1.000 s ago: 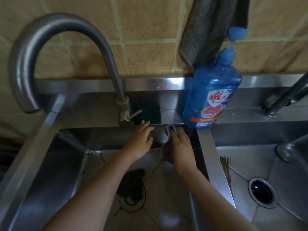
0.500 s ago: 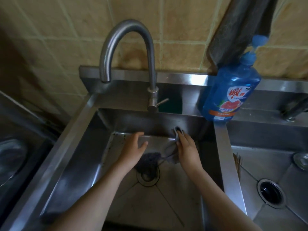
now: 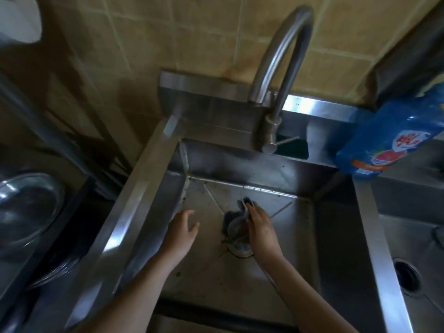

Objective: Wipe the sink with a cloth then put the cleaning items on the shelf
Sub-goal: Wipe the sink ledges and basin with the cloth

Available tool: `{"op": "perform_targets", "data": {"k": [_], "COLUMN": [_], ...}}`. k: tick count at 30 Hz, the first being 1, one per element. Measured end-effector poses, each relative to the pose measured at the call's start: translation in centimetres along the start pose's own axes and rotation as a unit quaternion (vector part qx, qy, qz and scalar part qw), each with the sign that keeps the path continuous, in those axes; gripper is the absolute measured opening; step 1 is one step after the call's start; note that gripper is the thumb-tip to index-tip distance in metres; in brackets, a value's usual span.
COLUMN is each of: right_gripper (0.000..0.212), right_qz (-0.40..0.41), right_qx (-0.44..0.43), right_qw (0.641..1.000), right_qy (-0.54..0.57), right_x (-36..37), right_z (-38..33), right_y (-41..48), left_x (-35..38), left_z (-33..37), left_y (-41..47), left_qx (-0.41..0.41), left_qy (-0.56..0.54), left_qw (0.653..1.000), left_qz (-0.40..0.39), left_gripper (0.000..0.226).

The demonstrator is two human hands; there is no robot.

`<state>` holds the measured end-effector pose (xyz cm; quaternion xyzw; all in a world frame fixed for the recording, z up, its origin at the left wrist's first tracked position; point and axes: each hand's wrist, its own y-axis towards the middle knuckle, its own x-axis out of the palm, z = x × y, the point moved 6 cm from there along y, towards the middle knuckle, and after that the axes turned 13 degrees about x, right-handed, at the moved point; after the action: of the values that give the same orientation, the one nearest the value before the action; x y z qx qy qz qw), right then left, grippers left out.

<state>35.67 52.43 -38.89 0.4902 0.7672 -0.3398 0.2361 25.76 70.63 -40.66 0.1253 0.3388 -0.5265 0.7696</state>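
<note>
Sink point(image 3: 264, 169) holds cloth point(image 3: 234, 222); (seemingly) over drain point(image 3: 240, 253)

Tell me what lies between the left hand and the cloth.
Only bare sink floor. The head view shows the left hand and the cloth apart, with nothing else between them.

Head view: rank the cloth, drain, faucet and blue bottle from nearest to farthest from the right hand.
1. cloth: held by the right hand, low in the basin.
2. drain: just below the hand, partly covered.
3. faucet: behind the hand, on the back ledge.
4. bottle: farthest, on the ledge at the back right.
</note>
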Motion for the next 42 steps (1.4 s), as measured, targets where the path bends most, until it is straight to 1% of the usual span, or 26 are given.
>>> {"op": "perform_targets", "data": {"k": [5,7,9,12,14,15,16,17,18,20,21,23,25,27,28,30,35,38,39,42], "right_gripper": [0.045,0.045,0.045,0.046,0.047,0.048,0.048,0.050,0.051,0.050,0.048,0.051,0.049,0.048,0.049,0.052,0.049,0.047,0.046,0.045], "right_qz": [-0.036,-0.063,-0.099,-0.116,-0.152,-0.174,-0.192,-0.203,-0.205,-0.177,-0.148,-0.094,-0.079,-0.071,-0.067,-0.076,-0.046,-0.030,-0.018,0.007], "right_qx": [0.018,0.005,-0.004,-0.036,-0.037,-0.040,-0.045,-0.054,-0.059,-0.073,-0.079,-0.092,-0.086,-0.093,-0.100,-0.116,-0.115,-0.117,-0.118,-0.107], "right_qw": [0.997,0.994,0.991,0.983,0.975,0.968,0.960,0.953,0.949,0.948,0.948,0.945,0.949,0.939,0.934,0.925,0.938,0.942,0.943,0.947], "right_qy": [-0.071,-0.092,-0.091,-0.137,-0.156,-0.177,-0.199,-0.219,-0.232,-0.256,-0.271,-0.299,-0.292,-0.322,-0.335,-0.353,-0.325,-0.314,-0.310,-0.303], "right_x": [4.8,6.4,7.9,9.9,11.8,12.8,13.8,14.8,15.6,17.0,17.7,19.0,20.2,21.5,22.0,22.8,23.7,23.8,24.0,24.4], "right_z": [-0.5,-0.8,-1.0,-0.7,0.0,0.3,0.5,0.6,0.6,0.7,0.7,0.7,1.2,2.1,2.5,3.4,4.1,4.2,4.2,4.0], "right_y": [-0.1,-0.3,-0.2,0.7,1.7,2.1,2.6,3.1,3.6,4.8,5.5,6.7,7.7,8.2,8.1,7.6,7.4,7.7,7.9,8.7], "left_x": [0.8,1.9,2.7,3.5,4.0,4.1,4.1,3.8,4.0,5.2,5.5,6.3,7.3,8.1,8.4,8.9,9.9,10.9,11.0,10.4], "left_z": [-3.2,-3.8,-4.5,-5.7,-6.6,-6.7,-6.7,-6.5,-6.4,-7.5,-8.2,-8.7,-8.8,-9.1,-9.5,-10.5,-11.7,-12.5,-12.6,-12.2], "left_y": [0.0,-0.3,-0.5,-0.6,-0.2,-0.1,0.2,0.5,0.7,0.9,1.1,1.2,1.2,0.9,0.8,0.8,2.9,3.6,4.0,5.0], "left_qx": [-0.030,-0.021,-0.027,-0.039,-0.022,-0.016,0.012,0.023,0.026,-0.014,-0.029,-0.018,0.011,0.040,0.039,0.025,0.006,0.008,0.017,0.071], "left_qy": [0.023,0.047,0.081,0.118,0.129,0.122,0.160,0.183,0.198,0.172,0.169,0.176,0.209,0.268,0.287,0.296,0.259,0.252,0.248,0.244], "left_qw": [0.998,0.994,0.989,0.978,0.979,0.979,0.976,0.972,0.967,0.965,0.963,0.960,0.946,0.924,0.916,0.914,0.939,0.938,0.942,0.959], "left_qz": [-0.056,-0.093,-0.124,-0.165,-0.154,-0.161,-0.145,-0.147,-0.156,-0.199,-0.206,-0.215,-0.248,-0.270,-0.277,-0.276,-0.227,-0.236,-0.226,-0.126], "left_gripper": [0.046,0.048,0.052,0.053,0.045,0.049,0.048,0.043,0.043,0.054,0.055,0.055,0.059,0.061,0.062,0.062,0.053,0.051,0.051,0.047]}}
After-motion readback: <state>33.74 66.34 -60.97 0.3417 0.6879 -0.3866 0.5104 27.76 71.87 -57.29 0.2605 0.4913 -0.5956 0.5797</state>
